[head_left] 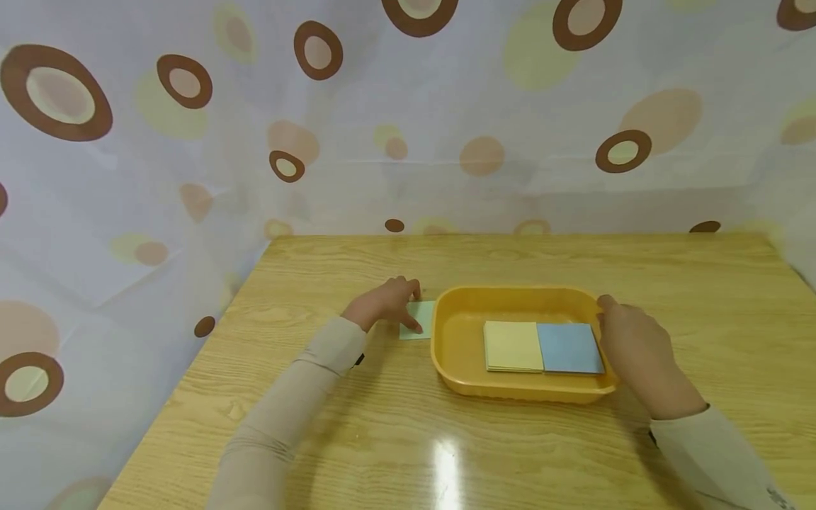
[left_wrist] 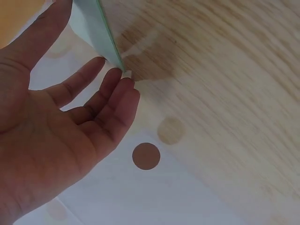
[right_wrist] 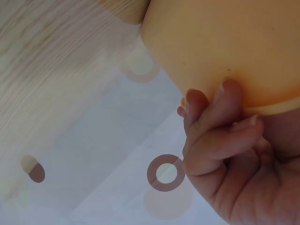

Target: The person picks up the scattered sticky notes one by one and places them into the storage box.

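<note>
My left hand (head_left: 390, 301) spans a light green notepad (head_left: 417, 320) lying on the table just left of an orange plastic tray (head_left: 446, 354). In the left wrist view, thumb and fingertips (left_wrist: 104, 61) are at the edges of the notepad (left_wrist: 96, 33). The pad's right side meets the tray's left rim. At the other end, my right hand (head_left: 637, 347) grips the tray's right rim, its fingers (right_wrist: 229, 96) curled at the wall. Inside the tray, a yellow notepad (head_left: 513, 346) and a blue notepad (head_left: 569, 348) lie side by side toward the right.
A wood-grain table (head_left: 395, 439) carries everything. Behind it and along the left hangs a pale sheet (head_left: 408, 92) printed with brown, peach and yellow circles, meeting the table's back edge. Light reflects off the table front.
</note>
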Demonstrator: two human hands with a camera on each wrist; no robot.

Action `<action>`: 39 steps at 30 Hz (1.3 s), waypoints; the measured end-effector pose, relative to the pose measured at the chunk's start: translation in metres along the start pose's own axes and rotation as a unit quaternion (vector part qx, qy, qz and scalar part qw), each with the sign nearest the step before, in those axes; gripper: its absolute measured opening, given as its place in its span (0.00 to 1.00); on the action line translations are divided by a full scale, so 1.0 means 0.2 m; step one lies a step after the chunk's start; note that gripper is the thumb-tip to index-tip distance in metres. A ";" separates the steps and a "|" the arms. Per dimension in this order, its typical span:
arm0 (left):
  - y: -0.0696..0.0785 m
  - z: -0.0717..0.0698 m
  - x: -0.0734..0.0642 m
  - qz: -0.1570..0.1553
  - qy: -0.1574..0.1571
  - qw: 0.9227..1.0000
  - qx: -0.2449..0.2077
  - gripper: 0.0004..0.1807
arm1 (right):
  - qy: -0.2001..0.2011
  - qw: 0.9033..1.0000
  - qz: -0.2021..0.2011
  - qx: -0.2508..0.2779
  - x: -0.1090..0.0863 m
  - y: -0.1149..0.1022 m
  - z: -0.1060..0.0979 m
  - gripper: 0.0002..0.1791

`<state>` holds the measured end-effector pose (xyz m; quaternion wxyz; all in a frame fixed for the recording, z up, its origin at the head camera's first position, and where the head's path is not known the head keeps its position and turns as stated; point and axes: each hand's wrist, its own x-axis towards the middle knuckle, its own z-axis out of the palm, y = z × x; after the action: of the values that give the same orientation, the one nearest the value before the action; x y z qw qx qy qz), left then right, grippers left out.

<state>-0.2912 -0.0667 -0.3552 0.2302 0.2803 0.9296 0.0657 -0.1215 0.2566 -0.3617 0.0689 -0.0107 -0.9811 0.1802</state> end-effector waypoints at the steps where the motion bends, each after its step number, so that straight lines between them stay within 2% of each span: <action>1: 0.00 0.00 0.00 -0.003 0.000 1.000 0.004 0.32 | 0.001 1.000 0.000 -0.002 0.00 0.00 0.00 0.11; 8: 0.01 -0.01 0.00 -0.026 -0.014 1.000 0.006 0.29 | 0.001 1.000 0.002 -0.001 0.00 0.00 0.00 0.12; 15: 0.01 0.00 0.01 -0.024 -0.016 0.999 0.018 0.30 | -0.004 1.000 0.005 0.015 0.00 0.00 0.00 0.12; 23: -0.01 0.01 0.00 -0.013 -0.004 0.999 -0.030 0.33 | 0.009 1.000 -0.005 0.021 0.00 0.02 0.00 0.14; 26: -0.05 0.02 0.00 0.004 0.017 0.999 -0.048 0.29 | 0.017 0.999 -0.012 0.028 0.00 0.02 0.00 0.16; 31: -0.13 0.01 -0.04 0.054 0.067 0.990 -0.108 0.10 | 0.033 0.998 -0.026 0.037 0.00 0.03 0.00 0.16; 33: -0.15 -0.03 -0.08 0.068 0.093 0.984 -0.136 0.06 | 0.036 0.998 -0.030 0.038 0.00 0.04 0.01 0.16; 35: -0.16 -0.08 -0.11 0.078 0.125 0.977 -0.152 0.07 | 0.037 0.998 -0.031 0.040 0.00 0.04 0.01 0.16; 39: -0.11 -0.20 -0.18 0.086 0.178 0.964 -0.178 0.10 | 0.040 0.998 -0.029 0.047 0.01 0.04 0.00 0.16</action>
<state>-0.2949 -0.1051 -0.3114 0.1005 0.2972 0.9015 0.2981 -0.1228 0.2649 -0.3650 0.1142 0.0142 -0.9680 0.2231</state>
